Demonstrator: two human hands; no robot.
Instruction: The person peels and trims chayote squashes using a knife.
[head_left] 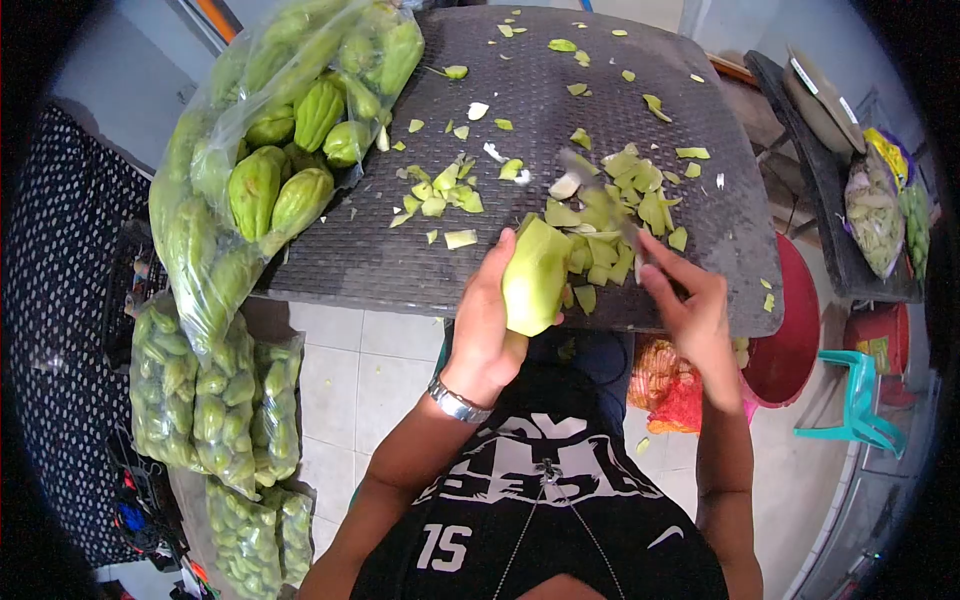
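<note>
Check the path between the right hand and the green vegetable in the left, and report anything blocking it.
Nothing visible blocks it. The right hand, holding a blurred knife, is apart from the green vegetable in the left hand; the loose peelings between them lie on the table, apparently below that path.

A clear plastic bag point(215, 165) lies left on the dark textured counter point(385, 280). Flat green peelings point(655, 212) (some farther back) lie rightward.
</note>
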